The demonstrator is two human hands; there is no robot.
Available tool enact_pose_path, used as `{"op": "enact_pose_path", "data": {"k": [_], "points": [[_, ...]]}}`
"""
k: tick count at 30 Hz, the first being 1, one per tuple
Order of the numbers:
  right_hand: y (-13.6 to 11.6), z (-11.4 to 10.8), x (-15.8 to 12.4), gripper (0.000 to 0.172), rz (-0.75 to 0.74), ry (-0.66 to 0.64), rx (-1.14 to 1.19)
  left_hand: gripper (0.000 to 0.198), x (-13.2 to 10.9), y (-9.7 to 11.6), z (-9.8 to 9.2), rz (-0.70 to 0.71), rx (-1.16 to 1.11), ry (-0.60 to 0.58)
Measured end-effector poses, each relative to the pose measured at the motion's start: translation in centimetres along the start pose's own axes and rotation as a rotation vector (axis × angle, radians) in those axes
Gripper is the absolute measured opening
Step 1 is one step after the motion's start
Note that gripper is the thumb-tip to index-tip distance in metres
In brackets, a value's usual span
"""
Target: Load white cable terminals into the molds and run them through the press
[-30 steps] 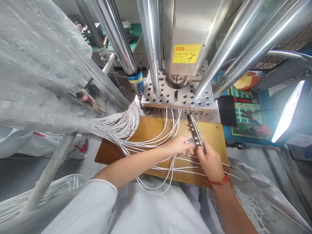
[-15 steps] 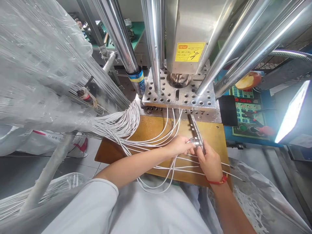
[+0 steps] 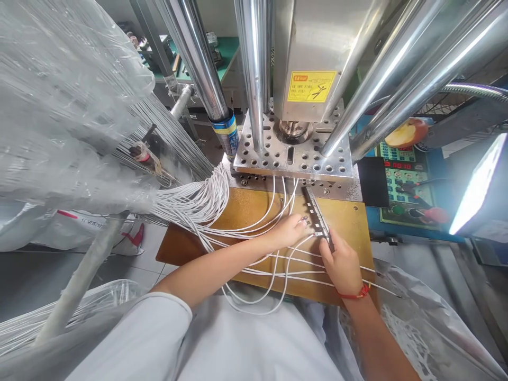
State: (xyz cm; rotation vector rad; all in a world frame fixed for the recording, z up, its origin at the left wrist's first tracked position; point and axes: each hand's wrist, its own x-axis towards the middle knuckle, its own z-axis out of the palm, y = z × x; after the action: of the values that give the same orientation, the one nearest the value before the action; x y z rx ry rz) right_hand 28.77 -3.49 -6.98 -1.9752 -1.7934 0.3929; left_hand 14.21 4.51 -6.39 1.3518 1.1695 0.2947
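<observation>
My right hand [image 3: 341,260] grips the near end of a slotted dark metal bar [image 3: 315,210], thumb on top, with the bar slanting up and away towards the press. At a slot near my thumb sits the metal end of a white cable [image 3: 296,250], which loops back to the left. Just left of the bar, my left hand [image 3: 290,232] is closed on a cable connector [image 3: 305,219], a small metal tip poking past the fingertips, apart from the bar. Its cable is mostly hidden by the hand. Several more white cables [image 3: 254,271] run under both hands.
A brown board [image 3: 341,211] lies under the hands. Behind it stands a press with a drilled steel plate [image 3: 260,161] and chrome columns. A thick bundle of white cables [image 3: 194,198] hangs at left. A control panel [image 3: 400,180] and a bright lamp [image 3: 478,185] are on the right.
My left hand has drawn back left from the bar, leaving a cable end at the near slot, and a connector now shows at its fingertips. My right hand keeps its hold.
</observation>
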Motion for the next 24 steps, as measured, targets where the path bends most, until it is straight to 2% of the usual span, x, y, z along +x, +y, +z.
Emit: {"op": "enact_pose_path", "data": {"k": [3,5,9,16,21,24], "points": [[0.1,0.2,-0.1,0.036,0.011,-0.002,0.014,0.027,1.0,-0.8,0.7,0.077,0.157,-0.027],[0.1,0.2,-0.2,0.037,0.026,-0.015,0.014,0.030,1.6,-1.4,1.1,0.067,0.202,-0.041],[-0.1,0.2,-0.3,0.036,0.042,-0.014,-0.022,0.033,2.3,-2.1,1.7,0.062,0.186,-0.035],[0.0,0.7,-0.5,0.039,0.011,0.030,-0.097,0.035,2.5,-2.8,2.1,0.055,0.158,0.043],[-0.1,1.1,-1.0,0.041,-0.092,0.069,-0.188,0.030,2.1,-2.6,2.4,0.029,0.171,0.070],[-0.2,0.7,-1.0,0.041,-0.131,0.062,-0.154,0.027,1.3,-1.6,2.1,0.074,0.226,0.041]]}}
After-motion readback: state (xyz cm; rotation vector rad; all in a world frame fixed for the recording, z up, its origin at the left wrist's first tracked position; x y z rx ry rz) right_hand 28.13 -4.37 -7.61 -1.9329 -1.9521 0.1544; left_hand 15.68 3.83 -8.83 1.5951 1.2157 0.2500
